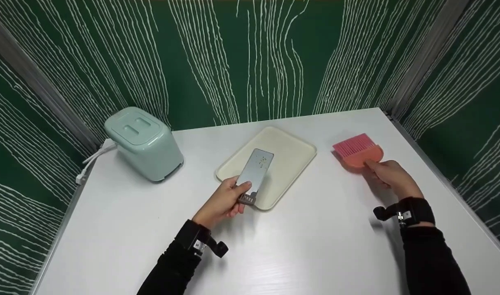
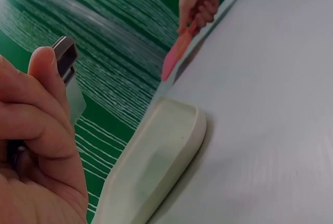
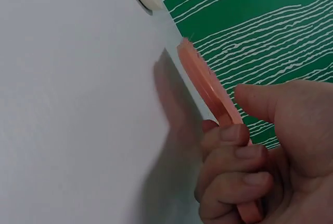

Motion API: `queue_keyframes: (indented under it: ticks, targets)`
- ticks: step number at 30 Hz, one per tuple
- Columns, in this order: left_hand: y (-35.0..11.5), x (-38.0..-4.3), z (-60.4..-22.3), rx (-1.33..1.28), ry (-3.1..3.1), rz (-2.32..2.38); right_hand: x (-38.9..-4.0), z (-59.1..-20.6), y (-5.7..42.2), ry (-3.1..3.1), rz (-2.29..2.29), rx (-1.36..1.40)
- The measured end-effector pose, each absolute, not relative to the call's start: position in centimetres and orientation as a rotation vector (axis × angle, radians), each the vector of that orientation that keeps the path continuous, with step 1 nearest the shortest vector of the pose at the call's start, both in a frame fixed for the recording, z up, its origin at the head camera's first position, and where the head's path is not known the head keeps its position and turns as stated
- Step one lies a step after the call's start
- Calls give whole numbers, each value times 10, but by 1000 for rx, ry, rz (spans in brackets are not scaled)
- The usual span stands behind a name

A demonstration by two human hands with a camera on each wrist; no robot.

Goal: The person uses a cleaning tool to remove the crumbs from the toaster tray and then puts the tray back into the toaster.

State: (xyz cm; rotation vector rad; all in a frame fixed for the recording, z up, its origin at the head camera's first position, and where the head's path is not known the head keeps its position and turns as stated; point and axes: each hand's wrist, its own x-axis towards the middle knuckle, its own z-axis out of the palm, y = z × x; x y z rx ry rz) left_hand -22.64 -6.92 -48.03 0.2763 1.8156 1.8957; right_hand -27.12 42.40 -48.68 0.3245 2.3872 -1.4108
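Observation:
My left hand (image 1: 225,200) grips the dark slotted end of a flat metal crumb tray (image 1: 256,168), thumb on top. Yellowish crumbs lie near its far end. It is held over a cream rectangular tray (image 1: 284,143) on the table. In the left wrist view the fingers (image 2: 47,114) hide much of the crumb tray. Off to the right, my right hand (image 1: 391,176) holds an orange brush (image 1: 360,157) with pink bristles (image 1: 354,144). In the right wrist view its fingers (image 3: 234,153) curl round the brush's handle, and the brush casts a shadow on the table.
A mint-green two-slot toaster (image 1: 145,143) stands at the back left, with its white cord and plug (image 1: 81,178) beside it at the table's left edge. Green walls (image 1: 274,61) with white lines enclose the white table (image 1: 307,250) at the back and sides.

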Motion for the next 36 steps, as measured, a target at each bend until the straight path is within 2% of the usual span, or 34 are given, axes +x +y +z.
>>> queue_keyframes:
  ticks: [11, 24, 36]
  targets:
    - [-75, -228, -470, 288, 1883, 1842, -265, -464, 382, 2792, -1309, 372]
    - [-72, -235, -468, 280, 1979, 1773, -248, -435, 307, 2962, -1281, -13]
    - [-67, -237, -465, 300, 2041, 1711, -241, -432, 238, 2904, -1182, -329]
